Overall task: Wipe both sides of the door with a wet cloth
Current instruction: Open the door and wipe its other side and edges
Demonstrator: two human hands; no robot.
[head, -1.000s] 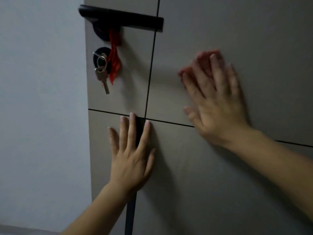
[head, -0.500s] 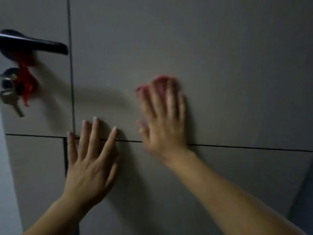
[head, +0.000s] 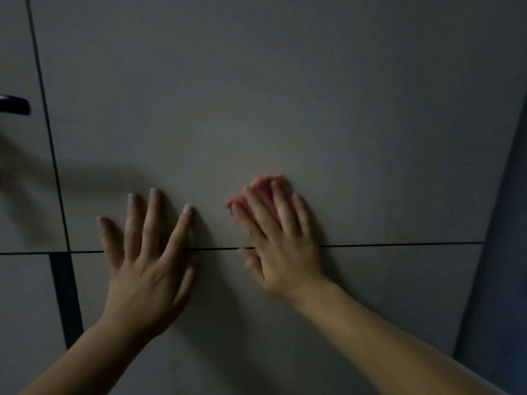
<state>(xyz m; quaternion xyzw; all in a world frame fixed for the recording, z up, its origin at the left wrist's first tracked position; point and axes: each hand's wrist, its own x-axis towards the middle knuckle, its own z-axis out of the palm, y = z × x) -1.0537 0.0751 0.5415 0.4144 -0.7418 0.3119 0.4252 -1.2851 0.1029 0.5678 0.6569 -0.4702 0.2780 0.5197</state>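
1. Two hands flat on grey door [head: 285,95]: left hand [head: 145,269] spread, fingers straight.
2. Right hand [head: 281,252] beside it, straight fingers pressing pink cloth [head: 263,185], which shows past fingertips.
3. Handle [head: 14,104] far left of left hand.

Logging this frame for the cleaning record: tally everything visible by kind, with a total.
Grey panelled door: 1
Bare hands flat on it: 2, left hand, right hand
Pink cloth under the right hand's fingers: 1
Black lever door handle, only its end in view: 1
Total: 5
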